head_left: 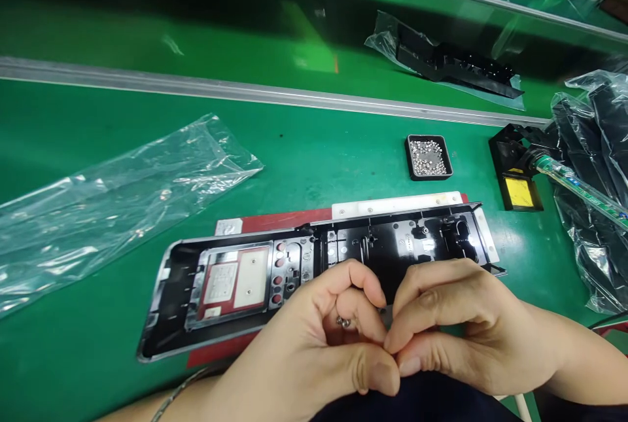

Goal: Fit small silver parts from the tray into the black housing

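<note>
My left hand and my right hand meet close to me, fingers curled and thumbs touching. Small silver screws show between the left fingers. The right fingertips pinch against the left ones; what they grip is hidden. Just beyond the hands lies a long black plastic panel, inner side up, with a red and white board in its left part. It rests on a red and white jig.
A small black tray of screws sits beyond the panel. A soldering iron stand is at the right, beside bagged black parts. An empty clear bag lies left. Another bagged part rests on the conveyor.
</note>
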Action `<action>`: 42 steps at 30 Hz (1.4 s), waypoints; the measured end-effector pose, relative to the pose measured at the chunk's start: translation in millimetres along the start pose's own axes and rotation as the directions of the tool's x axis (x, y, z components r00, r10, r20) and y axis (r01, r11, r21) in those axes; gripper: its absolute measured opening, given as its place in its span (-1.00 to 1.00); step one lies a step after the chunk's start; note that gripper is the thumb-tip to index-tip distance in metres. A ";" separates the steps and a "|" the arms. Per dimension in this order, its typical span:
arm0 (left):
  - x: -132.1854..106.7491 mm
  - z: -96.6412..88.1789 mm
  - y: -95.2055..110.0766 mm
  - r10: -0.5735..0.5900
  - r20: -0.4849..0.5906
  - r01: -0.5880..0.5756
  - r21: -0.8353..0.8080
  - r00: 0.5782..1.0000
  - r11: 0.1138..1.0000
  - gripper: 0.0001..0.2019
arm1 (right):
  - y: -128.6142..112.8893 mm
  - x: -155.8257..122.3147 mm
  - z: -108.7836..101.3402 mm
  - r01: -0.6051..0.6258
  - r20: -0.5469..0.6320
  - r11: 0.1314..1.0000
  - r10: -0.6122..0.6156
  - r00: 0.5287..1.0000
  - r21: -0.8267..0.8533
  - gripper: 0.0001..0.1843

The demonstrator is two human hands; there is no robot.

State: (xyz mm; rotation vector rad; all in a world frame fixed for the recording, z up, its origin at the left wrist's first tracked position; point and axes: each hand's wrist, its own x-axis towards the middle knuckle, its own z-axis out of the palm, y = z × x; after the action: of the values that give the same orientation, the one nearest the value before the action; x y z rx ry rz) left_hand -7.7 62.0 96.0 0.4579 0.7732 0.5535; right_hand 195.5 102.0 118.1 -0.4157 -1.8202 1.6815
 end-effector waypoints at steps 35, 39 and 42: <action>-1.9 3.3 1.9 0.060 -0.124 -0.041 0.151 0.990 0.988 -0.65 | -4.2 -0.8 -4.3 0.091 -0.019 0.928 -0.105 0.994 -0.361 -0.82; -1.7 3.5 1.9 0.059 -0.123 -0.040 0.149 0.991 0.988 -0.66 | -4.3 0.0 -2.3 0.124 -0.022 0.910 -0.144 0.989 -0.396 -0.78; -1.5 1.3 -1.0 0.067 -0.124 -0.050 0.135 0.990 0.990 -0.69 | -3.0 -1.2 -1.1 0.128 -0.031 0.909 -0.152 0.988 -0.397 -0.83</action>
State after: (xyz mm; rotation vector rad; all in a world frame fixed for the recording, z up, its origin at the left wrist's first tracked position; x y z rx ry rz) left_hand -7.3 60.1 96.9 0.5727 0.9250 0.5934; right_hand 197.6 101.7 120.7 -0.4845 -2.0913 1.1888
